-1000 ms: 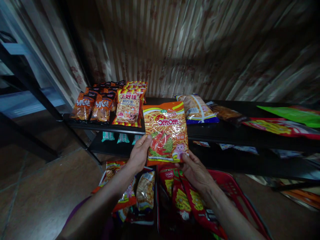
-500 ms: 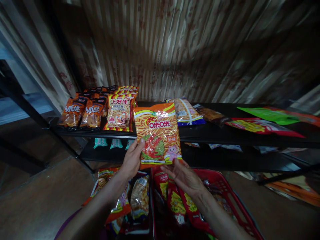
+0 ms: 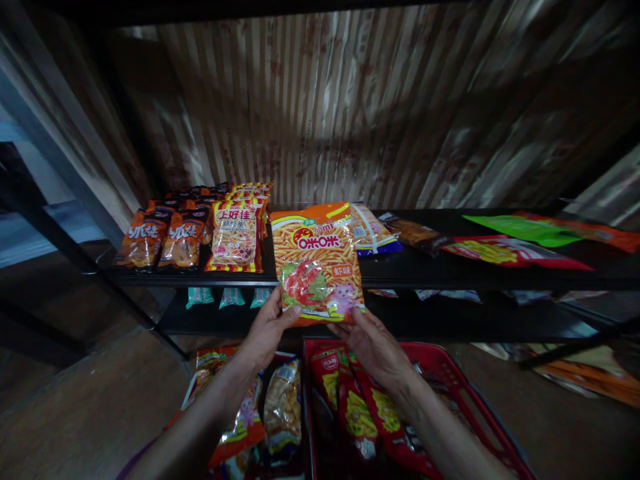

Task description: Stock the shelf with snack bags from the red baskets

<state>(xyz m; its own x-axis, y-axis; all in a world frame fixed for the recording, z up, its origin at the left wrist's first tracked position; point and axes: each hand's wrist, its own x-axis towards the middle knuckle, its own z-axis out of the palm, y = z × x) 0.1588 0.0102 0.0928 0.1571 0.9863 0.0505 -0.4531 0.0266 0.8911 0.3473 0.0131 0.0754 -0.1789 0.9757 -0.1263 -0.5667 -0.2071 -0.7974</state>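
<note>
Both my hands hold an orange and yellow bag of shrimp-flavour snack sticks [image 3: 320,257], its printed front facing me, in front of the shelf edge. My left hand [image 3: 265,330] pinches its lower left corner, thumb on the front. At the lower right corner my right hand [image 3: 373,343] grips with the thumb on the front and fingers behind. Just left of it on the shelf stands a yellow and red bag of prawn crackers [image 3: 235,237]. Behind its right edge lies a clear-fronted snack bag [image 3: 374,230] with a blue border.
Dark orange snack bags [image 3: 184,239] stand in rows at the shelf's left. Flat green [image 3: 525,229] and red [image 3: 515,252] bags lie to the right. Below my arms are a red basket [image 3: 470,390] of red snack bags and another container with snack bags [image 3: 283,403].
The held bag has come level with the shelf top and tilted slightly back. My right hand has closed on its lower right corner, and my left hand has slid lower.
</note>
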